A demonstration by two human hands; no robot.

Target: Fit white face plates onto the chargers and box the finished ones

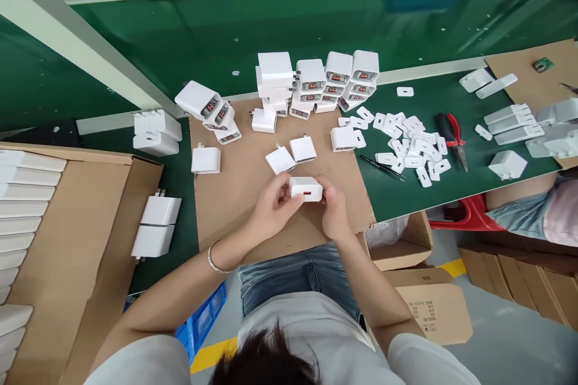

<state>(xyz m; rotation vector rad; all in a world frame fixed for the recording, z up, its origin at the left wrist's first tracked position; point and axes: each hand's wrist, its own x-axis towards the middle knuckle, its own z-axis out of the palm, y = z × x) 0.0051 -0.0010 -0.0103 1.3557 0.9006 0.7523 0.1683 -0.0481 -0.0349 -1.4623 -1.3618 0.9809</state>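
Between my two hands is a white USB charger [298, 185], its end with the orange-red USB slot turned towards me. My left hand [273, 207] grips its left side with thumb and fingers, and my right hand [333, 207] pinches its right end. Just beyond lie two white chargers [291, 155] on the cardboard sheet [239, 204]. Further back stand stacked charger housings [311, 75] with open ends showing parts inside. To the right, a pile of small white slotted end caps [413, 141] is spread on the green table.
Tweezers [383, 168] and red-handled pliers [454, 138] lie by the caps. At left, a cardboard box [103, 240] holds rows of white housings, with chargers [156, 225] beside it. Another person's leg [519, 204] shows at far right, near more housings [515, 123].
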